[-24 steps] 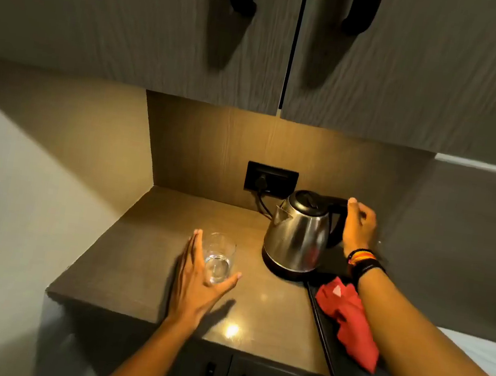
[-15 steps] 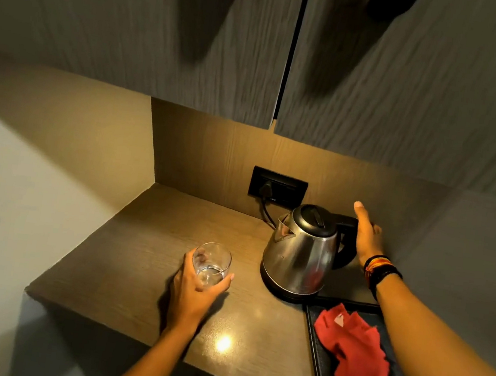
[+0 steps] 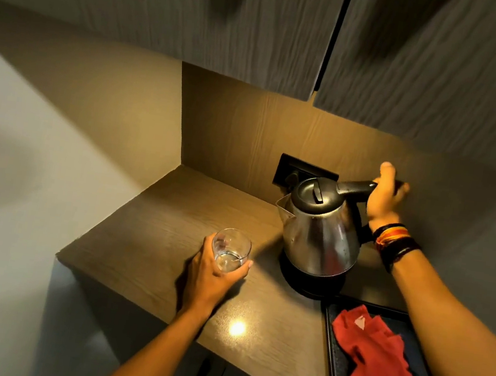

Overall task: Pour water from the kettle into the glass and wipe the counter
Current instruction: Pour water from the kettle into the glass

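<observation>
A steel kettle (image 3: 319, 232) with a black lid sits on its black base (image 3: 306, 285) at the back right of the brown counter (image 3: 151, 238). My right hand (image 3: 384, 199) is wrapped around the kettle's black handle. A clear glass (image 3: 230, 253) with a little water in the bottom stands on the counter, left of the kettle. My left hand (image 3: 213, 274) grips the glass from the near side. A red cloth (image 3: 375, 362) lies crumpled on a black tray (image 3: 332, 372) at the front right.
Grey upper cabinets (image 3: 261, 25) hang low over the counter. A black wall socket (image 3: 286, 171) with the kettle's plug is behind the kettle. Lower cabinet doors with black handles (image 3: 203, 371) sit under the counter. A pale wall (image 3: 4, 187) bounds the left side.
My right hand has closed around the kettle's handle. My left hand keeps its hold on the glass. The view has moved closer and tilted.
</observation>
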Demonstrator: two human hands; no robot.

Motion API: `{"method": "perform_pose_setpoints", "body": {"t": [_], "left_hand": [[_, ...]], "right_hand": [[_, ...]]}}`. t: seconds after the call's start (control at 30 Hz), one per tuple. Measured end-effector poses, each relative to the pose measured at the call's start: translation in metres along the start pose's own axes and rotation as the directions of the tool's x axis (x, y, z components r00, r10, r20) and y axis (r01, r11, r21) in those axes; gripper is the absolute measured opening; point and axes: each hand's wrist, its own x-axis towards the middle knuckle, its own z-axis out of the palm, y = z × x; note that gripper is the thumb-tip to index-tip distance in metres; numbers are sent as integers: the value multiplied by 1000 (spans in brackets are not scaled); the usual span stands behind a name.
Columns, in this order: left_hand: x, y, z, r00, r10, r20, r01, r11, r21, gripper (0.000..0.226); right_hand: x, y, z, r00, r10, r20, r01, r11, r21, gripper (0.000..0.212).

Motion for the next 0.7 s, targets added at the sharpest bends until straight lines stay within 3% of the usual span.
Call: {"method": "perform_pose_setpoints", "body": {"t": [0.1, 0.17, 0.23, 0.27, 0.33, 0.37, 0.4, 0.43, 0.47, 0.5, 0.57, 0.7], "left_hand": [[0, -1, 0, 1000, 15, -21, -15, 1000, 15, 90], [0, -3, 1, 999, 38, -35, -37, 999, 27, 88], [-1, -5, 0, 998, 51, -37, -50, 998, 37, 90], [-2, -6, 1, 998, 57, -37, -56, 997, 47, 91], [-2, -7, 1, 997, 69, -32, -66, 994, 83, 95], [-2, -7, 1, 998, 67, -20, -65, 993, 99, 96], [-1, -8, 1, 998, 67, -8, -65, 992, 112, 97], [-1, -9, 1, 997, 72, -1, -71, 990, 124, 98], [0, -10, 1, 997, 80, 0, -79, 987, 137, 98], [1, -11, 2, 996, 88, -1, -87, 985, 147, 98], [1, -12, 2, 995, 100, -5, -98, 982, 161, 97], [2, -13, 1, 994, 106, -10, -103, 980, 169, 99]], "right_hand": [[5, -2, -2, 982, 177, -70, -186, 968, -167, 47], [5, 5, 6, 987, 72, -141, -122, 912, -392, 52], [2, 13, 9, 985, -7, -170, -102, 777, -621, 59], [-6, 14, 12, 988, -9, -154, -77, 838, -540, 66], [37, -41, -22, 970, -161, -179, 89, 931, -354, 77], [71, -85, -41, 954, -186, -234, 110, 946, -305, 56], [101, -116, -61, 896, -218, -387, 137, 965, -225, 28], [140, -153, -88, 789, -281, -547, 176, 956, -236, 53], [178, -180, -108, 783, -261, -565, 150, 960, -236, 66], [199, -199, -115, 857, -154, -492, 70, 980, -186, 69], [217, -188, -106, 899, -108, -425, -14, 961, -275, 67], [211, -179, -94, 879, -254, -403, 94, 922, -376, 64]]}}
